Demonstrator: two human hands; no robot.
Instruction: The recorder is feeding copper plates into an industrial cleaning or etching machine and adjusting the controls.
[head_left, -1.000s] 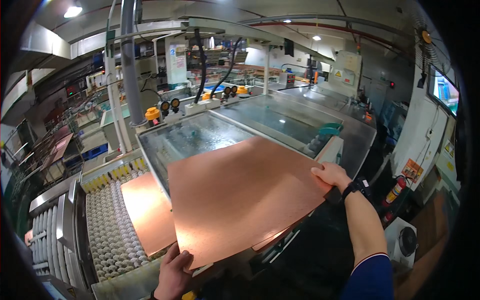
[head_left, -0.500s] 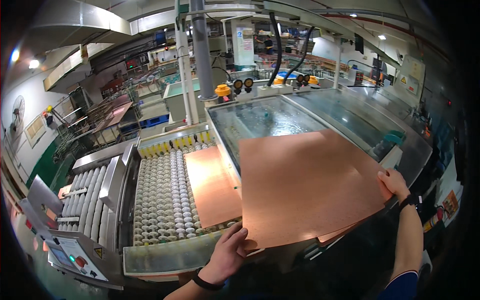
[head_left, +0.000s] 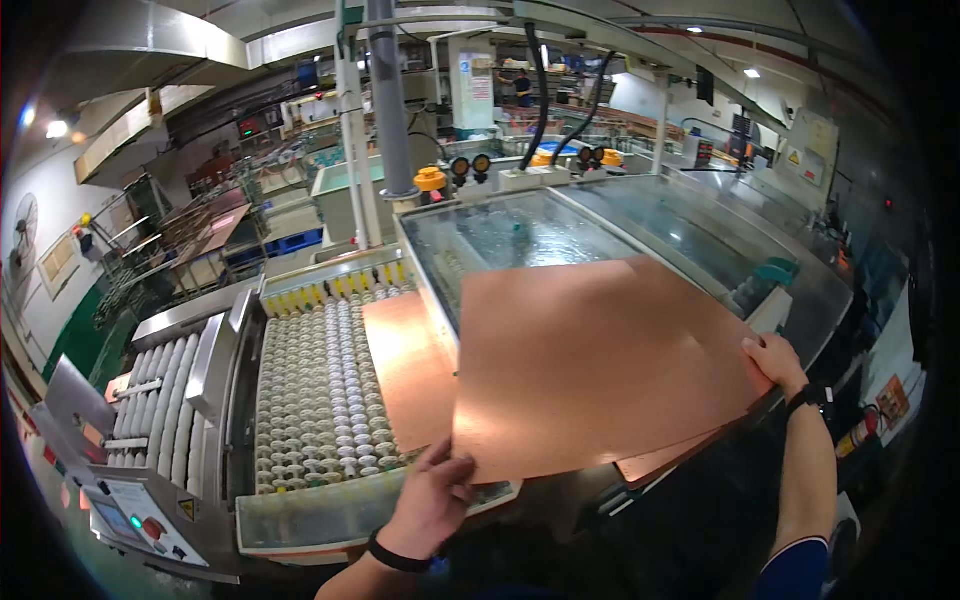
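Note:
A large square copper sheet [head_left: 600, 370] is held up over the glass-covered part of the machine. My left hand [head_left: 432, 492] grips its near left corner, fingers closed on the edge. On the right edge, my right hand [head_left: 775, 362] pinches the sheet, its wrist in a dark band. Beneath the near right side shows part of another copper sheet [head_left: 668, 458], mostly hidden. To the left, one more copper sheet [head_left: 408, 370] lies on the bed of white wheel rollers [head_left: 320, 390], its right part covered by the held sheet.
A control panel [head_left: 140, 522] with a lit green button and a red knob stands at the lower left, below grey rollers [head_left: 165, 400]. A transparent cover [head_left: 560, 225] spans the wet tank ahead. A grey pipe [head_left: 390, 110] rises behind it. A teal handle [head_left: 777, 270] sits at the right.
The held copper sheet and both hands have shifted slightly left in view, the left hand most. The whole scene has moved a little left too. Both hands keep their grip.

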